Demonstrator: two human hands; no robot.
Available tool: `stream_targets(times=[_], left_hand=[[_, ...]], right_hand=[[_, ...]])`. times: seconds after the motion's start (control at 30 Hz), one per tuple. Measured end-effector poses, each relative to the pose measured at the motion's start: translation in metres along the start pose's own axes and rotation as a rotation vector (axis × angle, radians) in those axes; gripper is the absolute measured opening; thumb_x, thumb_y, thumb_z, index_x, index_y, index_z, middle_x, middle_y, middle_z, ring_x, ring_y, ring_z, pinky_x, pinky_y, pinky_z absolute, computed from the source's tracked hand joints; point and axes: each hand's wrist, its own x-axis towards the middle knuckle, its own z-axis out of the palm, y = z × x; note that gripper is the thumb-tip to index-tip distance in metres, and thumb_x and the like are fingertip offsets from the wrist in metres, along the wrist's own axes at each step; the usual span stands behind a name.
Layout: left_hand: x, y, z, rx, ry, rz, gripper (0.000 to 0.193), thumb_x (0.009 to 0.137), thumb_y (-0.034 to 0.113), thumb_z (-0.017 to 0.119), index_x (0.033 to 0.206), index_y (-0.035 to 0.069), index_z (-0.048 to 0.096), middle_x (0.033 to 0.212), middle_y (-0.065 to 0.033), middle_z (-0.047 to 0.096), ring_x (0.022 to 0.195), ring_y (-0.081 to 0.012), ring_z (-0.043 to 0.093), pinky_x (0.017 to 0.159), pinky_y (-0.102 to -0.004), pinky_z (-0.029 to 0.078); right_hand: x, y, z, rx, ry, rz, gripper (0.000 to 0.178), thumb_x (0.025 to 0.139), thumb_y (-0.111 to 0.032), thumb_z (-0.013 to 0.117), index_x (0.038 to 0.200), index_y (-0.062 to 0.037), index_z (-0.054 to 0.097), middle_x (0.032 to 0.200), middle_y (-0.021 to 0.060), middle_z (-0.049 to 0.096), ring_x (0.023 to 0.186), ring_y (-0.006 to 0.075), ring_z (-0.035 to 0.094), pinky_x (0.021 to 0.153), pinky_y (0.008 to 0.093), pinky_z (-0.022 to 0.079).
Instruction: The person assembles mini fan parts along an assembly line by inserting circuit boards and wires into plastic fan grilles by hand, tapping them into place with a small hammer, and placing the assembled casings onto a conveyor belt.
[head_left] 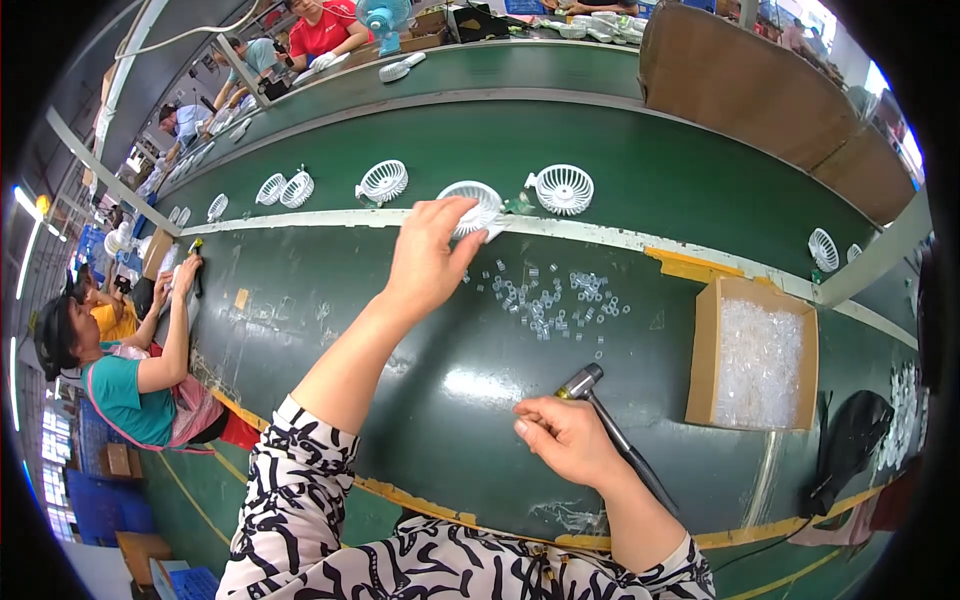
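My left hand (pixel 430 255) reaches to the far edge of the table and grips the rim of a white fan housing (pixel 472 203) between thumb and fingers. This round, slotted housing rests by the white ledge, with a small green part (pixel 518 204) beside it. Closer to me, my right hand (pixel 572 440) is curled, thumb against the fingers; whatever it may hold is hidden. Just beside it lies a hammer (pixel 628 445) with a dark handle and a metal head. Many small clear plastic rings (pixel 550 305) are scattered between my hands and the ledge.
More white fan housings (pixel 564 190) stand along the green conveyor belt (pixel 700 190) behind the ledge. A cardboard box (pixel 704 355) of clear plastic pieces is at right, near a black object (pixel 855 430). A co-worker (pixel 130 370) sits at left; other people work beyond the belt.
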Motion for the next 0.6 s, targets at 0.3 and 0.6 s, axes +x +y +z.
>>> stream_targets(times=[0.3,0.6], left_hand=[[0.014,-0.155,0.018,0.281,-0.164,-0.413,0.062,0.088,0.022,0.068,0.142,0.0,0.046,0.114,-0.0257,0.066,0.092,-0.036,0.068,0.085,-0.0441,0.053],[0.046,-0.137,0.046,0.286,-0.186,-0.693,0.048,0.082,0.015,0.069,0.127,-0.001,0.063,0.125,-0.0267,0.063,0.117,-0.0406,0.061,0.101,-0.0434,0.048]], right_hand=[[0.006,0.0,0.002,-0.01,0.013,-0.05,0.017,0.094,-0.01,0.064,0.105,0.0025,0.066,0.086,0.0126,0.069,0.07,0.0238,0.067,0.063,0.0332,0.053],[0.004,0.005,-0.005,-0.001,0.025,-0.137,0.015,0.096,-0.007,0.062,0.108,0.0017,0.065,0.079,0.0095,0.067,0.059,0.0162,0.065,0.056,0.03,0.052]])
